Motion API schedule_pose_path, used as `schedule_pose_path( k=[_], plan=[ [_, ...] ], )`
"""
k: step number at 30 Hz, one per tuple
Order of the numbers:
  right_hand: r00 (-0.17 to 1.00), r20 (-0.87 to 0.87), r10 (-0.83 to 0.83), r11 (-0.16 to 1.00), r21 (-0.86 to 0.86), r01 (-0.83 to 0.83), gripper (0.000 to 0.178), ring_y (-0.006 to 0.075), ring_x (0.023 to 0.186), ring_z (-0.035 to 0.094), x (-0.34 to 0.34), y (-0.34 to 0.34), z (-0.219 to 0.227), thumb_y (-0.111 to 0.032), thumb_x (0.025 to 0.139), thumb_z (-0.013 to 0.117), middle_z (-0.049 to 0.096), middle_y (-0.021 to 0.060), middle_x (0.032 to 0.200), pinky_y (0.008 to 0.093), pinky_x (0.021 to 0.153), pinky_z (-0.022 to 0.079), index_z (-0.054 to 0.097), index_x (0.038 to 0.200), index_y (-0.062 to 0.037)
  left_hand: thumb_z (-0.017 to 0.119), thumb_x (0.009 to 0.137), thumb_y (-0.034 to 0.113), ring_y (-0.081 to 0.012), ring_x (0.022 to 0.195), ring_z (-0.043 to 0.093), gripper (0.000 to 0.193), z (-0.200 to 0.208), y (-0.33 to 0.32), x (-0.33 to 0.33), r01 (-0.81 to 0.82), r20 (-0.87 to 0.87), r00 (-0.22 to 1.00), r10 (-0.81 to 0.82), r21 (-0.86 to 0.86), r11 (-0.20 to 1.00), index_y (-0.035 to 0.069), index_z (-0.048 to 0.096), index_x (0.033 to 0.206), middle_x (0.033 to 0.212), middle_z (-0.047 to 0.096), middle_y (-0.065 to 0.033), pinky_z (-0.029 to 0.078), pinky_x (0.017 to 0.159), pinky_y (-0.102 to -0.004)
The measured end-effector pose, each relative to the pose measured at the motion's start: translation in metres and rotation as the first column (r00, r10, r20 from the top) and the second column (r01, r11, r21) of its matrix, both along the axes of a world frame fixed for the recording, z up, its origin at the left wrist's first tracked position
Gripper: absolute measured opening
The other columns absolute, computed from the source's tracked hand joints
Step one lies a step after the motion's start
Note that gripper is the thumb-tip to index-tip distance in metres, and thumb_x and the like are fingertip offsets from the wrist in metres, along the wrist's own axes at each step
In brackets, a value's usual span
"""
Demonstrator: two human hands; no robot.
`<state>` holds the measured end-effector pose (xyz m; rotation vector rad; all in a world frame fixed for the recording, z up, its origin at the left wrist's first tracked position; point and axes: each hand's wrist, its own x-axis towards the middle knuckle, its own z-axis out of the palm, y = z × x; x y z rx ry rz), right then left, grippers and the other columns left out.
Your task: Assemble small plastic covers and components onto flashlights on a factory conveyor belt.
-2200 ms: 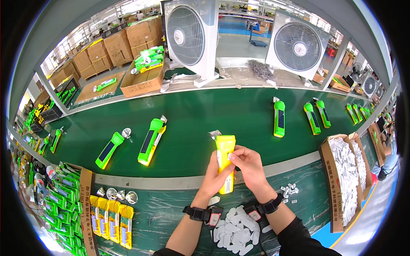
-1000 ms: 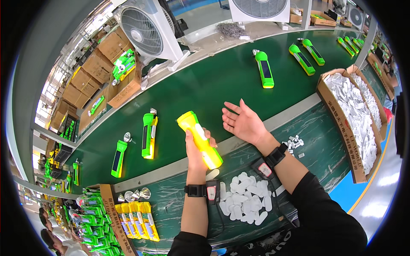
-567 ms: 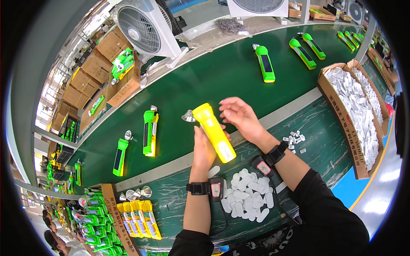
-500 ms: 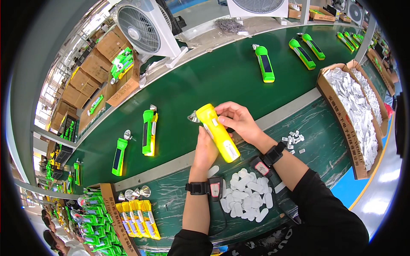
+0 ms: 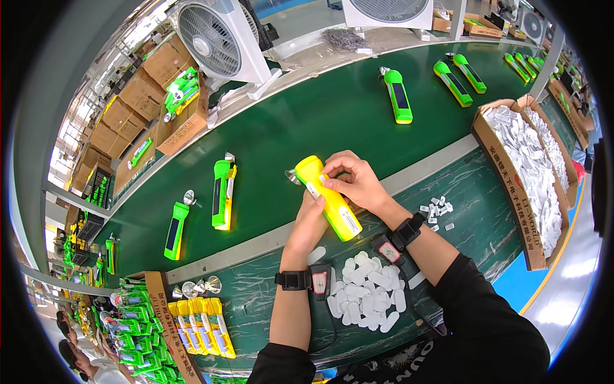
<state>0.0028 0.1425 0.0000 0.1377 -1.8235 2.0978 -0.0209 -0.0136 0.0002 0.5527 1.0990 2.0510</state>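
Observation:
A yellow flashlight body [image 5: 338, 208] slants above the near edge of the green belt, its head end up and to the left. My left hand [image 5: 308, 225] is closed around its left side and underside, the fingers mostly hidden behind it. From the upper end, a shiny reflector cup [image 5: 292, 176] hangs out to the left. My right hand [image 5: 357, 184] pinches a small white piece [image 5: 323, 179] against the flashlight's upper face with thumb and forefinger. Below my wrists, a pile of white oval pieces [image 5: 366, 291] lies on the bench.
Green flashlights [image 5: 398, 96] lie spaced along the belt [image 5: 307, 115]. Small white pieces [image 5: 438, 208] are scattered right of my forearm. A carton of white parts [image 5: 521, 185] stands at right. Yellow shells [image 5: 201, 326] and a carton of green bodies [image 5: 167, 320] sit at lower left.
My right thumb and forefinger have come down closer onto the flashlight's upper face. My left thumb has shifted slightly right along its side. The flashlight has barely moved.

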Motion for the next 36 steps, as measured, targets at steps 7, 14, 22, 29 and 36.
schedule_pose_path(
  k=[7,14,22,29,36],
  plan=[
    [1.0,0.009,0.029,0.995,0.099,-0.03,0.017,0.0128,0.082,0.06,-0.001,0.003,0.001,-0.002,0.08,0.067,0.05,0.0063,0.1,0.0234,0.062,0.051,0.061,0.096,-0.0009,0.053,0.09,0.031,-0.0244,0.125,0.038,0.068,0.0,-0.002,0.002,-0.037,-0.029,0.999,0.036,-0.05,0.998,0.002,0.017,0.139,0.133,0.036,-0.0125,0.032,0.104,-0.0376],
    [0.972,0.158,0.177,0.984,-0.066,-0.168,0.02,0.0115,0.082,0.058,-0.001,0.007,-0.011,-0.008,0.087,0.061,0.054,0.0074,0.1,0.0232,0.064,0.05,0.055,0.105,-0.0021,0.052,0.091,0.031,-0.0237,0.11,0.051,0.059,-0.004,0.001,-0.002,-0.062,-0.013,0.998,0.061,-0.045,0.997,0.002,0.027,0.135,0.124,0.047,-0.0113,0.041,0.095,-0.0372],
    [0.918,0.098,0.385,0.786,-0.555,-0.271,0.026,0.0139,0.089,0.056,0.0,0.011,-0.01,-0.02,0.095,0.051,0.058,0.0074,0.103,0.0281,0.081,0.046,0.053,0.11,0.0008,0.056,0.091,0.016,-0.0156,0.108,0.052,0.055,0.015,0.002,0.004,-0.434,-0.32,0.871,0.374,-0.14,0.89,-0.002,0.033,0.138,0.126,0.051,-0.0097,0.042,0.091,-0.028],
    [0.901,0.171,0.398,0.802,-0.541,-0.252,0.021,0.0114,0.081,0.055,0.001,0.009,-0.015,-0.017,0.094,0.053,0.06,0.0086,0.098,0.0248,0.073,0.048,0.056,0.104,0.0007,0.06,0.088,0.008,-0.0127,0.099,0.055,0.061,0.01,0.003,0.0,-0.507,-0.264,0.845,0.465,-0.121,0.853,0.0,0.03,0.14,0.118,0.056,-0.008,0.045,0.082,-0.0264],
    [0.949,0.215,0.231,0.855,-0.511,-0.092,0.019,0.009,0.063,0.054,0.002,0.012,-0.011,-0.019,0.092,0.058,0.063,0.0135,0.092,0.0207,0.056,0.047,0.056,0.086,-0.0011,0.046,0.093,0.039,-0.0192,0.081,0.056,0.043,0.005,-0.004,-0.008,-0.356,0.125,0.924,0.361,-0.061,0.932,0.002,0.05,0.115,0.099,0.058,-0.011,0.047,0.072,-0.0314]
  ],
)
